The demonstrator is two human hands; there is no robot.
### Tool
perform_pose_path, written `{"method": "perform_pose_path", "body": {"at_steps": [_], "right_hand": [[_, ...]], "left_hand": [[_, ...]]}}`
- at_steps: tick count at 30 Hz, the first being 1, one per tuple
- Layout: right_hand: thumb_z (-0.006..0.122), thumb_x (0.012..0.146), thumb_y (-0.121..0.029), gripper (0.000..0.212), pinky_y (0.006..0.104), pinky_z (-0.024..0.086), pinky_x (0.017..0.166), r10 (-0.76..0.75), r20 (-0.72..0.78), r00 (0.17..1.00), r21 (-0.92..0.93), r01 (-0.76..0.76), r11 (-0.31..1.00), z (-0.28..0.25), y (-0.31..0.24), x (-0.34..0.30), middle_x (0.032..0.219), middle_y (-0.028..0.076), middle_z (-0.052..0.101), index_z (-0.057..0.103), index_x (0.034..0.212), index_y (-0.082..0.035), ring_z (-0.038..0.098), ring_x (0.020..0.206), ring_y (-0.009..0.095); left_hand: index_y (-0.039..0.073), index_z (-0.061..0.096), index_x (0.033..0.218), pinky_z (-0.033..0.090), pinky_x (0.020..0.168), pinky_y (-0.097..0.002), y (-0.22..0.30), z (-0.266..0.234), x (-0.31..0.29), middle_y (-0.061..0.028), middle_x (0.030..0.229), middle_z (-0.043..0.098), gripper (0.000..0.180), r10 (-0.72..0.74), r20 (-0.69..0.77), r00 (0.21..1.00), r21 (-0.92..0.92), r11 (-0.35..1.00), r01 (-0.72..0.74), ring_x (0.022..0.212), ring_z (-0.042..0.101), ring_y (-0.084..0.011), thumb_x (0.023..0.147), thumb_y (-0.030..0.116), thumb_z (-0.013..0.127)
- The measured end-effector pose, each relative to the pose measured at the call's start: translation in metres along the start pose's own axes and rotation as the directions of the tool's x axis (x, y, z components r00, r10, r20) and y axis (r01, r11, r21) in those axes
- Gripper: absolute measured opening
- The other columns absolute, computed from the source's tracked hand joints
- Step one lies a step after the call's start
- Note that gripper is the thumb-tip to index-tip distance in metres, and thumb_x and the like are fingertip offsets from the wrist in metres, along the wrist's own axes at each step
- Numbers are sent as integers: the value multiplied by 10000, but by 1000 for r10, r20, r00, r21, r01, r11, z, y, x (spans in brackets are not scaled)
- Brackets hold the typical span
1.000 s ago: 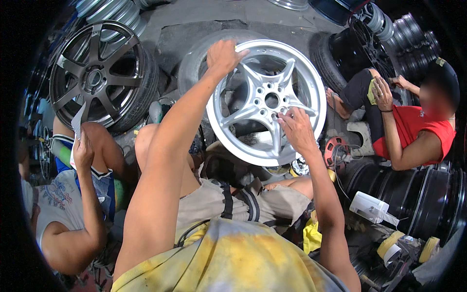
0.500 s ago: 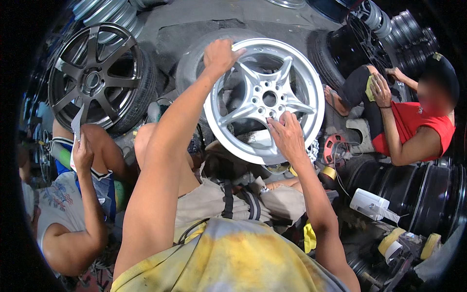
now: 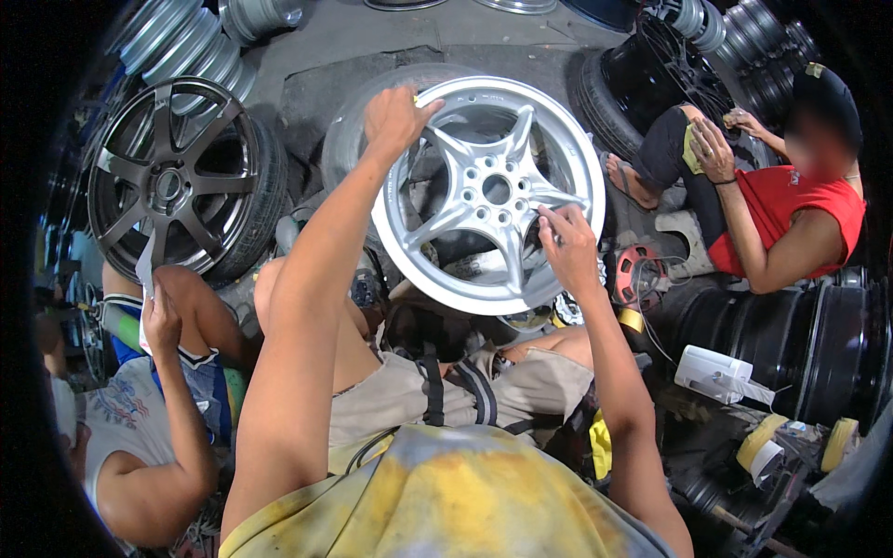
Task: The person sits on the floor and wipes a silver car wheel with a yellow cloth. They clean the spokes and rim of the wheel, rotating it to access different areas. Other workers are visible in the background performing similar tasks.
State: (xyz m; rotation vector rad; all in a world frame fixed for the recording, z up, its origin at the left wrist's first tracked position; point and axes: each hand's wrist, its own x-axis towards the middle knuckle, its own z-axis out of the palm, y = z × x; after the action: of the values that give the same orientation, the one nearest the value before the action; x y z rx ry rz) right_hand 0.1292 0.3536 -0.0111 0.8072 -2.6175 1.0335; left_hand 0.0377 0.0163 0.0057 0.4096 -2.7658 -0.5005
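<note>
A silver alloy wheel (image 3: 510, 244) with star-like spokes and a ring of bolt holes leans in front of me, its face toward me. My left hand (image 3: 395, 119) is closed over the upper left of its rim, with a bit of yellow showing beside the thumb. Over the right-hand spoke, my right hand (image 3: 570, 244) has its fingers drawn together, the tips close to the metal. Whatever they pinch, if anything, is too small to make out. Behind the wheel's upper left lies a dusty grey tyre (image 3: 342, 139).
To the left stands a dark wheel with a tyre (image 3: 172, 186); a person beside it holds a paper sheet (image 3: 146, 265). At right a person in a red top (image 3: 791, 228) sits holding a yellow pad. Near them are a red reel (image 3: 638, 277), a white device (image 3: 712, 372) and black rims (image 3: 791, 335).
My right hand has moved from below the hub out to the right-hand spoke. My left hand keeps its place on the rim. The whole view has shifted slightly.
</note>
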Motion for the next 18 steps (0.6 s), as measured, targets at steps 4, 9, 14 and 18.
{"method": "perform_pose_path", "body": {"at_steps": [4, 9, 14, 18], "right_hand": [[679, 882, -63, 261, 427, 513, 762, -116, 133, 984, -103, 130, 986, 8, 17, 10, 902, 150, 594, 718, 1135, -12, 631, 819, 328], [647, 923, -79, 236, 427, 500, 767, -201, 226, 953, -113, 230, 967, -4, 6, 15, 896, 156, 598, 723, 1130, 7, 627, 830, 330], [646, 881, -52, 251, 451, 499, 818, 26, 24, 999, -88, -23, 996, 36, -5, 24, 928, 171, 604, 703, 1106, 44, 608, 921, 355], [629, 889, -28, 237, 456, 487, 800, 13, -46, 999, -167, -20, 986, 57, -13, 18, 922, 183, 605, 686, 1101, 61, 599, 903, 363]], "left_hand": [[33, 762, 969, 566, 735, -466, 2, 1, 0, -212, 834, 732, 555, -10, 23, 1000, 24, 1000, 10, 816, 724, -384, 824, 568, 737], [50, 768, 1008, 553, 751, -477, 0, 4, 1, -216, 828, 731, 595, -29, 38, 999, 25, 999, 28, 825, 723, -382, 816, 611, 719], [47, 763, 1025, 552, 737, -484, -1, 5, 2, -216, 828, 731, 600, -1, 28, 1000, 32, 999, 0, 813, 723, -384, 816, 608, 721], [41, 761, 1018, 557, 741, -476, -4, 6, 0, -216, 836, 732, 592, 5, 4, 1000, -5, 1000, -5, 819, 725, -384, 817, 597, 727]]}}
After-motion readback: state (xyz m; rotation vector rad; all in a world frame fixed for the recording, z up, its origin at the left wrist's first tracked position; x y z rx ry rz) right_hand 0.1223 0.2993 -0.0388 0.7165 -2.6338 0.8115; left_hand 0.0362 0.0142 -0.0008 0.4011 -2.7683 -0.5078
